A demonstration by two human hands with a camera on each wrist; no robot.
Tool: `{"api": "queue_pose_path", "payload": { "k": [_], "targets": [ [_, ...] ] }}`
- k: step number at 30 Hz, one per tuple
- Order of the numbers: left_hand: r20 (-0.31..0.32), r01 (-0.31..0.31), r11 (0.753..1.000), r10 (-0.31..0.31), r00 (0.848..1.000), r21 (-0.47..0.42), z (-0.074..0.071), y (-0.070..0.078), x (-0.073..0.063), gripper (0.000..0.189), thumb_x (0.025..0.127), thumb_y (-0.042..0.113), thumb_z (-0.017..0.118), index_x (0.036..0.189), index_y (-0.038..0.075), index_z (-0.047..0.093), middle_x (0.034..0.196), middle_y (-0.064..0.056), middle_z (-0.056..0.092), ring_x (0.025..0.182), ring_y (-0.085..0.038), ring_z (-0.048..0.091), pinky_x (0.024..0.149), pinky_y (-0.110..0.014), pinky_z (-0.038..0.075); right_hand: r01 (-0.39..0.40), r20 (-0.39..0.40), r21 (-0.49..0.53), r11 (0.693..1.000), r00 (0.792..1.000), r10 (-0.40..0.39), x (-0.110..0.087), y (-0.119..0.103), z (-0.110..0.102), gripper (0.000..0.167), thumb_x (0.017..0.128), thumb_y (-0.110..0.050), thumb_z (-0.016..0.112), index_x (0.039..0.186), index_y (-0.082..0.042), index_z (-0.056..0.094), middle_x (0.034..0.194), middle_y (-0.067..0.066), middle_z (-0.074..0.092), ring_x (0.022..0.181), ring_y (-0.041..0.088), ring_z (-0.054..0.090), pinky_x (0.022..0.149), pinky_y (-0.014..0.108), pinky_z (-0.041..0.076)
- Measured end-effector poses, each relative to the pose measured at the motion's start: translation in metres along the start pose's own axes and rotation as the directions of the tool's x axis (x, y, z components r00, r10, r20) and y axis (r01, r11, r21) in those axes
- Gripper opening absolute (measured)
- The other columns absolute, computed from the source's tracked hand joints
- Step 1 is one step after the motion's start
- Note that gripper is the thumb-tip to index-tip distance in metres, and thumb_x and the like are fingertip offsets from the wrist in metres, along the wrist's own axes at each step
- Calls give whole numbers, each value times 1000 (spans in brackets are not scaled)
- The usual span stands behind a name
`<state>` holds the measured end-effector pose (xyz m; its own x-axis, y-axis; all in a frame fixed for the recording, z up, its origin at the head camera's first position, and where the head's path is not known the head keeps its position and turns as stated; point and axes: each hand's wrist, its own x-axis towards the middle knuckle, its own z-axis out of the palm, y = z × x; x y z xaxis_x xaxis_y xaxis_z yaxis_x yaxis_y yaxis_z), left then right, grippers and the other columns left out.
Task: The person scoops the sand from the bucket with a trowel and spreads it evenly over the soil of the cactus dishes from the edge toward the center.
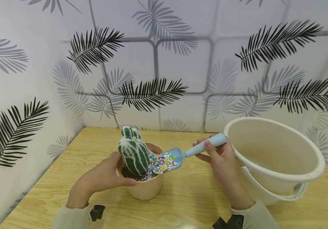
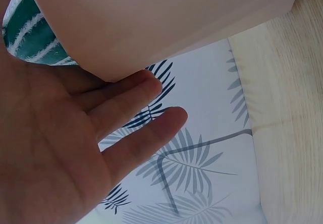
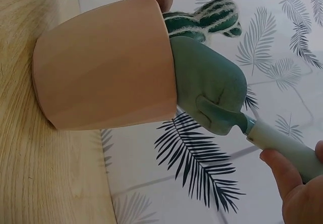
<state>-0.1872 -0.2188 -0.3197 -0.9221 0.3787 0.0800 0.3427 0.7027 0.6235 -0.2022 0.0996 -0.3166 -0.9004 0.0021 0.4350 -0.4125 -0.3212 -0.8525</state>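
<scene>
Pebbles of mixed colours (image 1: 166, 163) are lying in a pale-blue trowel (image 1: 195, 149), which the right hand (image 1: 222, 159) is gripping over a round peach pot (image 1: 145, 190); the left hand (image 1: 103, 175) is holding that pot, with its green, white-fuzzed cactus (image 1: 135, 156), on a pale wooden table (image 1: 187, 203). Sharp tilting could be spilling pebbles outside. No writing is showing.
</scene>
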Motion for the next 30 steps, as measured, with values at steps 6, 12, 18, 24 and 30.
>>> {"api": "queue_pose_path", "payload": {
  "k": [6, 12, 18, 24, 30],
  "targets": [
    [6, 26, 1000, -26, 1000, 16, -1, 4, 0, 71, 72, 44, 81, 118, 2, 45, 101, -9, 49, 90, -18, 48, 78, -34, 45, 1, -5, -7, 1000, 1000, -1, 0, 0, 0, 7, 97, -7, 52, 101, -8, 46, 90, -4, 67, 87, 13, 70, 72, 31, 59],
    [10, 79, 996, -80, 997, 30, -1, 9, -2, 68, 72, 44, 81, 110, 2, 45, 96, -9, 46, 87, -19, 45, 73, -32, 42, 14, -8, -7, 1000, 1000, -14, 0, 0, 0, 8, 97, -6, 52, 101, -8, 46, 90, -3, 67, 87, 13, 70, 73, 31, 58],
    [19, 130, 991, -131, 991, 37, -1, 15, -3, 67, 71, 45, 82, 108, 3, 46, 94, -9, 46, 85, -19, 44, 70, -32, 40, 13, -11, -10, 1000, 1000, -13, 0, 0, 0, 9, 97, -6, 52, 103, -5, 44, 90, -4, 68, 87, 13, 70, 72, 31, 59],
    [30, 115, 993, -116, 993, 38, -2, 15, -2, 68, 71, 45, 81, 113, 3, 48, 98, -7, 52, 89, -17, 50, 75, -33, 45, 17, -3, -8, 1000, 1000, -17, 0, 1, 0, 9, 97, -6, 51, 103, -8, 45, 90, -4, 67, 87, 13, 70, 72, 31, 59],
    [20, 54, 999, -54, 998, -3, -2, 0, 0, 71, 72, 43, 81, 117, 3, 44, 99, -8, 51, 92, -20, 50, 80, -37, 44, 23, -2, -15, 1000, 1000, -23, -1, 1, 1, 8, 97, -7, 51, 103, -7, 45, 91, -3, 66, 87, 13, 70, 72, 31, 59]
  ]
}}
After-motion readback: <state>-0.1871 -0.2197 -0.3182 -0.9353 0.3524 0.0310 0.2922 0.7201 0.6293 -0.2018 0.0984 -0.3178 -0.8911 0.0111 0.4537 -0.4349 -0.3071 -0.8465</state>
